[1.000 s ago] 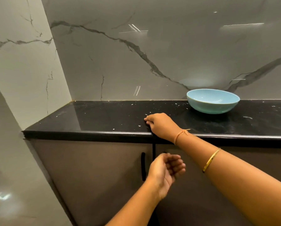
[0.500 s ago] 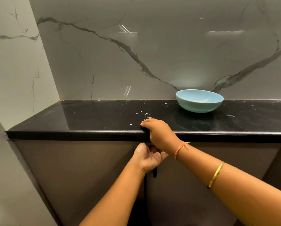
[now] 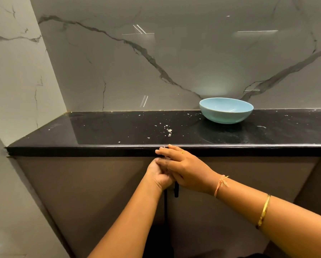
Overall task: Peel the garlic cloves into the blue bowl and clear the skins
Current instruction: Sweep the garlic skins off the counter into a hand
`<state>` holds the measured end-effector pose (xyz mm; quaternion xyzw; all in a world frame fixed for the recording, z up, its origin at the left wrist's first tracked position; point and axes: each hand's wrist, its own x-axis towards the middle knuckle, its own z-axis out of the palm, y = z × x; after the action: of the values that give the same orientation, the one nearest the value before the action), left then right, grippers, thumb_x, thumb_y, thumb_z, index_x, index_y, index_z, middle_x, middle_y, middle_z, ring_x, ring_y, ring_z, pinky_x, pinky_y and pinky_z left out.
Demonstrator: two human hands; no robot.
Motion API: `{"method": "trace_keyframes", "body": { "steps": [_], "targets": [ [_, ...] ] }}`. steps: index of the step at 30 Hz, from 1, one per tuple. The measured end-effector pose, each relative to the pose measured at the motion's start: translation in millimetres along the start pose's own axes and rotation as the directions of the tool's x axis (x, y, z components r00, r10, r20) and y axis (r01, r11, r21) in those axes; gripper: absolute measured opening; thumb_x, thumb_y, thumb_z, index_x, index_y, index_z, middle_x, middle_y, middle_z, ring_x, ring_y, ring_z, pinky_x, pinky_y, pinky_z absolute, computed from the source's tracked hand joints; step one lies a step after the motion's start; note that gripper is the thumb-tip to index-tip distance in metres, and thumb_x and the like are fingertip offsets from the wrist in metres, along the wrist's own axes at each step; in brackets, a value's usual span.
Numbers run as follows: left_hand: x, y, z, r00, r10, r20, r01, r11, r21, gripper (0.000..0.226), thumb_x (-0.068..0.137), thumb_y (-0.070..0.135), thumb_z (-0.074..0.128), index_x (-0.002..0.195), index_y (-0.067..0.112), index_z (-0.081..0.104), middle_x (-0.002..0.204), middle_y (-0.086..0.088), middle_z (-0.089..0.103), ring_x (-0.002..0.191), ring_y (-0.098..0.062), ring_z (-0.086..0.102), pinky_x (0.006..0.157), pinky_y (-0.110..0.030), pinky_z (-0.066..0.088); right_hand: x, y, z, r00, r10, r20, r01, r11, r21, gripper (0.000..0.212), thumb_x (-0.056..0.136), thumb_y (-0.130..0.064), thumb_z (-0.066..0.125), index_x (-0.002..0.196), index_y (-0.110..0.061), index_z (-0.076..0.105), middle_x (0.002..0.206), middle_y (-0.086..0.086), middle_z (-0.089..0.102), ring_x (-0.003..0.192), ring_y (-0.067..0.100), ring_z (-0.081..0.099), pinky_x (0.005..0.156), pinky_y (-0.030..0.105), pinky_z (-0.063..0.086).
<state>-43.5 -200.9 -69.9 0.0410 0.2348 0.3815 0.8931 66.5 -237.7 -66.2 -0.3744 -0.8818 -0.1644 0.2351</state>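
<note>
The blue bowl [image 3: 226, 110] stands on the black counter [image 3: 100, 131] near the back wall, right of centre; its contents are hidden by the rim. Small white skin flakes [image 3: 168, 130] lie scattered on the counter near the front edge. My right hand [image 3: 183, 166] is just below that edge with fingers straight, lying across my left hand [image 3: 158, 176]. The left hand is cupped palm up under the edge. A few pale skin bits show between the two hands.
Dark cabinet doors with a black handle [image 3: 176, 190] sit under the counter, right behind my hands. Marble wall panels close off the back and the left side. More tiny flakes dot the counter to the right of the bowl.
My right hand slid from the counter top over the front edge and down onto my left palm. My left hand rose to just under the edge.
</note>
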Motion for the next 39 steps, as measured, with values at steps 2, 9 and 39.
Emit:
{"method": "trace_keyframes", "body": {
  "steps": [2, 9, 39],
  "targets": [
    [1, 5, -3, 1.0, -0.019, -0.01, 0.019, 1.0, 0.013, 0.041, 0.098, 0.014, 0.039, 0.073, -0.007, 0.063, 0.058, -0.018, 0.063, 0.044, -0.03, 0.065, 0.039, -0.032, 0.051, -1, 2, -1, 1.0, 0.001, 0.029, 0.0, 1.0, -0.022, 0.032, 0.085, -0.006, 0.052, 0.113, 0.0, 0.066, 0.125, 0.021, 0.059, 0.114, 0.036, 0.058, 0.099, 0.044, 0.045],
    [-1, 11, -4, 0.991, -0.078, 0.11, 0.069, 0.994, 0.089, 0.028, 0.08, 0.005, 0.041, 0.098, -0.005, 0.06, 0.077, -0.022, 0.066, 0.062, -0.034, 0.069, 0.051, -0.04, 0.056, 14, 5, -11, 1.0, -0.023, 0.019, 0.023, 0.999, -0.028, 0.022, 0.083, -0.015, 0.049, 0.086, -0.009, 0.071, 0.096, 0.009, 0.066, 0.093, 0.026, 0.064, 0.079, 0.035, 0.055],
    [-3, 15, -4, 0.997, -0.039, 0.064, 0.033, 0.996, 0.087, 0.039, 0.1, 0.02, 0.033, 0.097, -0.006, 0.063, 0.086, -0.023, 0.069, 0.076, -0.031, 0.068, 0.06, -0.04, 0.057, 16, 11, -14, 0.989, 0.04, 0.14, -0.041, 0.999, 0.0, 0.05, 0.07, 0.007, 0.074, 0.118, -0.002, 0.061, 0.137, 0.017, 0.05, 0.102, 0.032, 0.066, 0.08, 0.036, 0.058]
  ]
}}
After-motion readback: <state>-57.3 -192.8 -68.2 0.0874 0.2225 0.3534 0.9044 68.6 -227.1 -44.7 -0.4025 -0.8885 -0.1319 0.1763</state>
